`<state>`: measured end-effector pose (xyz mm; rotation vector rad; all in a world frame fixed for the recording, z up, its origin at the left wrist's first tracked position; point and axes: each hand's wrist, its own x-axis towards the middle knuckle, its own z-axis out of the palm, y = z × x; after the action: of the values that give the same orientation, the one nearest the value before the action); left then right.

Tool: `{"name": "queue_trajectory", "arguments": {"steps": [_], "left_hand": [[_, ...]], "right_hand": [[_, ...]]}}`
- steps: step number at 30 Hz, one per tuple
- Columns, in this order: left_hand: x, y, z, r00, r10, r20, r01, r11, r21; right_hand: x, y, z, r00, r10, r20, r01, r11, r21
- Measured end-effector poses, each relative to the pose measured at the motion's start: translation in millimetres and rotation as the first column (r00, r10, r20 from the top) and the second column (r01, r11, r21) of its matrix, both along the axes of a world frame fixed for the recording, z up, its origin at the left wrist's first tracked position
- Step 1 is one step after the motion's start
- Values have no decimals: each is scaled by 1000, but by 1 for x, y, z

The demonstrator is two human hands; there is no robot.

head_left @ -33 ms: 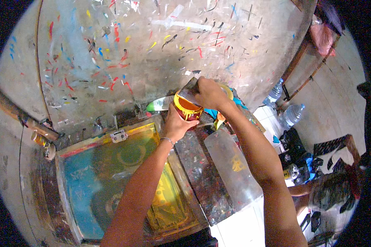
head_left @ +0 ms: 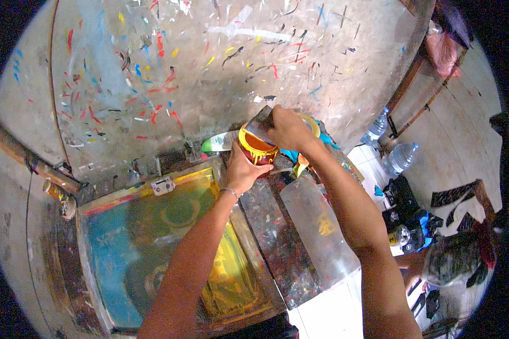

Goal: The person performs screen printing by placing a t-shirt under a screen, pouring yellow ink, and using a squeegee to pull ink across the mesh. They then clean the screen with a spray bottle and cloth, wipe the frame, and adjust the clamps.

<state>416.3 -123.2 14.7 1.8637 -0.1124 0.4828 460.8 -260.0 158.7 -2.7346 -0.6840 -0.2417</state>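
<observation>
Near the middle, my left hand point(head_left: 244, 171) is wrapped round a dark red tub point(head_left: 264, 160) of paint. Yellow paint coats its rim and drips down the side; the inside looks orange. My right hand point(head_left: 290, 130) grips a flat dark grey scraper point(head_left: 259, 125), tilted over the tub's opening with its lower edge at the rim. The fingers of that hand partly hide the scraper. Left of my left forearm lies a screen-printing frame point(head_left: 277, 308), its mesh blue on one side and smeared yellow on the other.
Behind the tub rises a wall point(head_left: 181, 79) marked with paint strokes. A white-and-green strip point(head_left: 219, 142) lies left of the tub. Beside the frame is a paint-stained board point(head_left: 277, 243) with a grey sheet point(head_left: 316, 231). Plastic bottles point(head_left: 401, 158) stand right, beyond my right arm; a person point(head_left: 410, 261) is partly visible there.
The dark patterned shapes and the person at the right edge have shifted slightly. My hands, the tub and the scraper look unmoved.
</observation>
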Motion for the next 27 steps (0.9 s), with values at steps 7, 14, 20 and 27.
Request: {"name": "queue_trajectory", "arguments": {"steps": [7,14,20,27], "left_hand": [[-5,0,5,1000,-11,-27,11,1000,-9],[-5,0,6,995,-63,-74,59,997,-54],[0,1,-2,995,-103,5,103,992,-71],[-11,0,14,1000,3,-26,-1,998,56]], "right_hand": [[-2,2,-23,998,-25,56,15,985,173],[-8,22,-29,984,-176,-3,161,892,422],[-17,33,-32,952,-303,-32,262,761,594],[-18,33,-22,945,-323,-58,287,728,623]]}}
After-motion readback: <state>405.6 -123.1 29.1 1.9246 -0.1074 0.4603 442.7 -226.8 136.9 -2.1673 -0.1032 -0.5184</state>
